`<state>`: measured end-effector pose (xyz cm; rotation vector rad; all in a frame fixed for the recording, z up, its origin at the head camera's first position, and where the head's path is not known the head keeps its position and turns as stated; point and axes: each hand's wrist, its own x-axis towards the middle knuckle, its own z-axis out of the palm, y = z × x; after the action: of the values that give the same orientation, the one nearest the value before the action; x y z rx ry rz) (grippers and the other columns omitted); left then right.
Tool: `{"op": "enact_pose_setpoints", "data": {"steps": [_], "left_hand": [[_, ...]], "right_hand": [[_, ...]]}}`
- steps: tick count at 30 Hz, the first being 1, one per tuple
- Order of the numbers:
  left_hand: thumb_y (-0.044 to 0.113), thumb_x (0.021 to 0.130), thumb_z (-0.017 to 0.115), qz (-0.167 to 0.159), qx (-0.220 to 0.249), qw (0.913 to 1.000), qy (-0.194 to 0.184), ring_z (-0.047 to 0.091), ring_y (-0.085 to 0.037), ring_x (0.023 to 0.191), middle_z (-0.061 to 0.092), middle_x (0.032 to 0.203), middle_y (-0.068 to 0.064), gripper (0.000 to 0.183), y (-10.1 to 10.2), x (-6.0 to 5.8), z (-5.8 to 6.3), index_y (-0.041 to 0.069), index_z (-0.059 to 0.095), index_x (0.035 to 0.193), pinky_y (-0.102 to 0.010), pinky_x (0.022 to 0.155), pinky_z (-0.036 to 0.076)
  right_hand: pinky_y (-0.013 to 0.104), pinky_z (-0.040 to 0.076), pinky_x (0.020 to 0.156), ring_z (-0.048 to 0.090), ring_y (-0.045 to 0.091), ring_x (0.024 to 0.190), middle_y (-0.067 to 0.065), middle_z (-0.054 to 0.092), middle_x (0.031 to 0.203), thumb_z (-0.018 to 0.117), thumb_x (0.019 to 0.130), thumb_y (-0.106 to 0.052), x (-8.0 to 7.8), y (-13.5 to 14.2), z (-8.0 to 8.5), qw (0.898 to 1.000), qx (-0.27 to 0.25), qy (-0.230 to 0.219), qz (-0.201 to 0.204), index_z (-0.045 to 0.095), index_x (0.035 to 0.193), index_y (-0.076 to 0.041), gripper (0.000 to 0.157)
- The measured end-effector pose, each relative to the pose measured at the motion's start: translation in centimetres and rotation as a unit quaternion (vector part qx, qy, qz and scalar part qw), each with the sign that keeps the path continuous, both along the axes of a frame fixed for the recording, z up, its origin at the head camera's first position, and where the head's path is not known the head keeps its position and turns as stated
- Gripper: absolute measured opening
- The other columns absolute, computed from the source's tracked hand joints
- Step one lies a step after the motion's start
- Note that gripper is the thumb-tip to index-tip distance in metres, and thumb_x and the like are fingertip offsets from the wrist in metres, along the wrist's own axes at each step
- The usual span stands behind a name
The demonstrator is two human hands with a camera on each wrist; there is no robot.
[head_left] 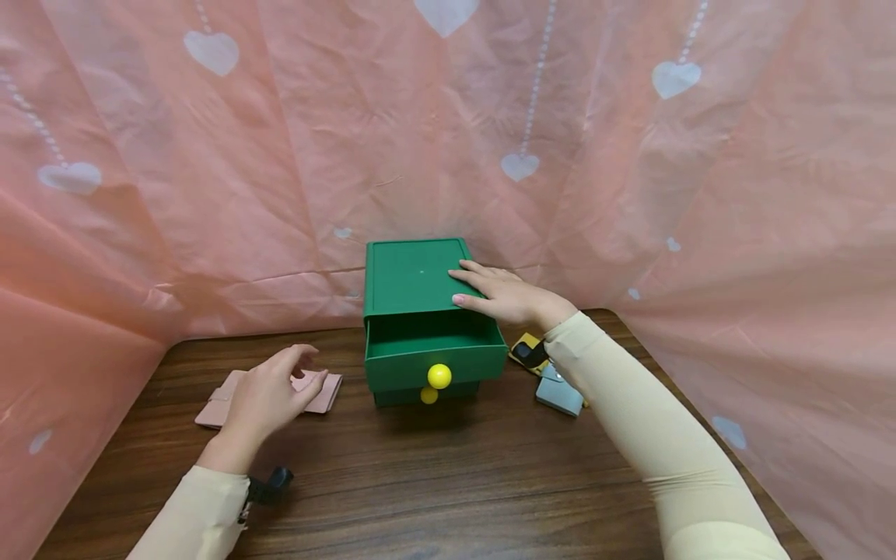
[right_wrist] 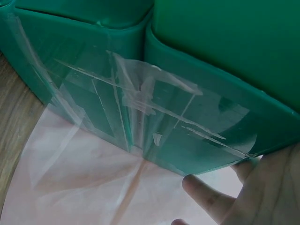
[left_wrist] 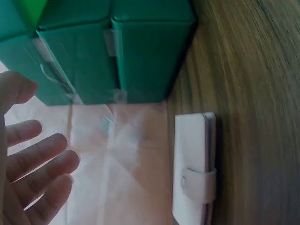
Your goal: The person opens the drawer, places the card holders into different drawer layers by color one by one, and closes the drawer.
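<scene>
Counter (head_left: 420, 490) bears, near its rear edge's middle, a green cabinet (head_left: 413, 272), apparently being steadied by the straight-fingered right hand (head_left: 507, 297); the left hand (head_left: 269, 393), empty, loosely curved, likely needs to pinch the pink wallet (left_wrist: 190, 150) next.

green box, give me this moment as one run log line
right hand: rests on green box | left hand: holds nothing, near pink case | top drawer: pulled open
</scene>
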<state>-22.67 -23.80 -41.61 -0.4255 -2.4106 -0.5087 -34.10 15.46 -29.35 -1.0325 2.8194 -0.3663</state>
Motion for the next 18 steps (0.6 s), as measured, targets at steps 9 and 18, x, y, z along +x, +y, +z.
{"op": "enact_pose_setpoints", "data": {"steps": [9, 18], "left_hand": [[0.04, 0.091, 0.071, 0.001, -0.009, 0.9894, -0.145, 0.061, -0.039, 0.113, 0.065, 0.126, -0.015, 0.052, -1.6, -1.0, -1.1, 0.011, 0.061, 0.133, -0.059, 0.091, 0.046], [0.053, 0.09, 0.07, -0.041, -0.031, 0.9752, -0.215, 0.045, -0.045, 0.133, 0.05, 0.145, -0.022, 0.076, -2.6, -1.9, -1.9, 0.006, 0.05, 0.146, -0.063, 0.104, 0.036]], "right_hand": [[0.058, 0.008, 0.119, 0.006, 0.033, 0.153, 0.0, 0.004, 0.168, 0.027, 0.099, -0.071, 0.1, 0.1, 0.0, 1.0, -0.003, -0.004, -0.001, 0.017, 0.162, -0.03, 0.075], [0.058, 0.009, 0.119, 0.006, 0.032, 0.153, 0.0, 0.003, 0.168, 0.027, 0.099, -0.071, -0.2, 0.1, -0.2, 1.0, -0.001, -0.004, -0.001, 0.017, 0.162, -0.031, 0.075]]}}
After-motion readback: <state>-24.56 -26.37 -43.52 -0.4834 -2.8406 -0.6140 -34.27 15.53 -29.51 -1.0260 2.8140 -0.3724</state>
